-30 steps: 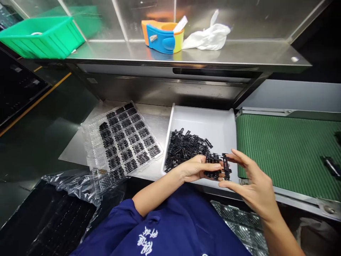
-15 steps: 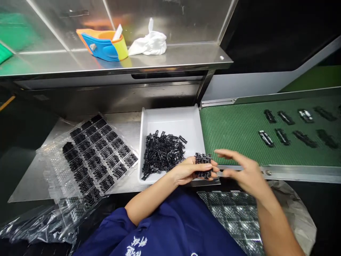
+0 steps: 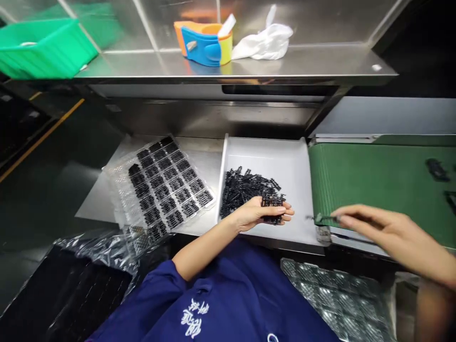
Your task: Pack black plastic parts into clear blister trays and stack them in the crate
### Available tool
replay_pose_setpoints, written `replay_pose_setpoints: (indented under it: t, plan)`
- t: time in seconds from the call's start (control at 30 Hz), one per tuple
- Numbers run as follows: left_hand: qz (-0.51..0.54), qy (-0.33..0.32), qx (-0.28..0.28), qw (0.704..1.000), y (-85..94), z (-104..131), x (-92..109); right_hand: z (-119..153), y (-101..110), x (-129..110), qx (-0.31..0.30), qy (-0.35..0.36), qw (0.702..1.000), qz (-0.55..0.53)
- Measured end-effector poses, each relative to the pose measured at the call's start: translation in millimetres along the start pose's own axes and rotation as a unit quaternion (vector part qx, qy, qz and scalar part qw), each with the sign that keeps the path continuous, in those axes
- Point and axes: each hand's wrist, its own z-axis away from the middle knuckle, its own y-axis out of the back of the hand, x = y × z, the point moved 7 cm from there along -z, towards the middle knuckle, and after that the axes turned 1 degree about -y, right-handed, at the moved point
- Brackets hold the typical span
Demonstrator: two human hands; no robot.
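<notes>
My left hand (image 3: 252, 213) is closed around a stack of small black plastic parts (image 3: 273, 209), over the front of the white tray (image 3: 292, 161). A heap of similar black parts (image 3: 245, 185) lies in the tray's left half. At the right, my right hand (image 3: 377, 223) pinches one thin black part (image 3: 324, 218) between thumb and fingers, above the near left corner of the green conveyor belt (image 3: 370, 175). That part is blurred by motion.
Clear compartment trays filled with black parts (image 3: 167, 185) lie left of the white tray. The shelf (image 3: 320, 61) above carries a green basket (image 3: 46, 52), an orange-blue-yellow holder (image 3: 206, 45) and a white cloth (image 3: 267, 42). Empty clear trays (image 3: 335, 294) sit below the belt.
The view has swung left. My right hand, empty and spread near the stack before, has moved right and now holds a black part. My left hand still holds its stack.
</notes>
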Motion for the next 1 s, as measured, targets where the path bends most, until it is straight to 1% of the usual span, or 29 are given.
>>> replay_pose_setpoints:
  t: [0.03,0.07,0.1,0.17,0.27,0.33,0.37,0.43,0.47,0.5,0.53,0.6,0.67,0.77,0.9,1.0]
  plan:
    - [-0.006,0.008,-0.006,1.0,6.3,6,0,4,-21,-28,-0.063,0.058,0.996,-0.021]
    - [-0.014,0.018,-0.013,1.0,11.7,12,0,7,-38,-52,-0.106,0.105,0.988,-0.032]
    - [-0.023,0.028,-0.02,0.999,16.5,19,-1,8,-52,-71,-0.124,0.139,0.982,-0.037]
    - [-0.045,0.04,-0.024,0.998,24.8,31,-3,3,-71,-95,-0.122,0.169,0.977,-0.043]
    - [-0.054,0.028,-0.021,0.998,33.1,45,-5,-8,-91,-110,-0.107,0.164,0.979,-0.049]
    - [-0.032,0.015,-0.024,0.999,35.6,51,-7,-11,-100,-115,-0.081,0.161,0.982,-0.049]
    - [-0.02,0.007,-0.019,1.0,37.4,53,-8,-11,-102,-117,-0.056,0.159,0.985,-0.048]
    - [0.003,-0.016,0.012,1.0,43.7,55,-8,-8,-103,-120,0.014,0.161,0.986,-0.033]
    - [0.014,-0.027,0.029,0.999,47.0,56,-7,-5,-103,-122,0.045,0.175,0.983,-0.02]
    - [0.024,-0.036,0.042,0.998,49.6,56,-6,-1,-105,-126,0.061,0.202,0.977,-0.003]
    - [0.032,-0.041,0.045,0.998,50.8,57,-5,4,-108,-130,0.064,0.239,0.969,0.013]
    - [0.045,-0.038,0.032,0.998,49.5,58,-4,12,-114,-138,0.05,0.315,0.947,0.039]
    - [0.046,-0.028,0.015,0.998,46.2,58,-3,16,-115,-139,0.046,0.347,0.936,0.045]
    - [0.035,-0.019,-0.006,0.999,40.0,55,0,16,-111,-131,0.049,0.334,0.941,0.029]
    - [0.006,-0.002,-0.046,0.999,28.1,44,0,17,-105,-118,0.037,0.312,0.949,-0.01]
    - [-0.018,0.011,-0.048,0.999,20.7,33,-2,19,-100,-104,0.026,0.29,0.957,-0.011]
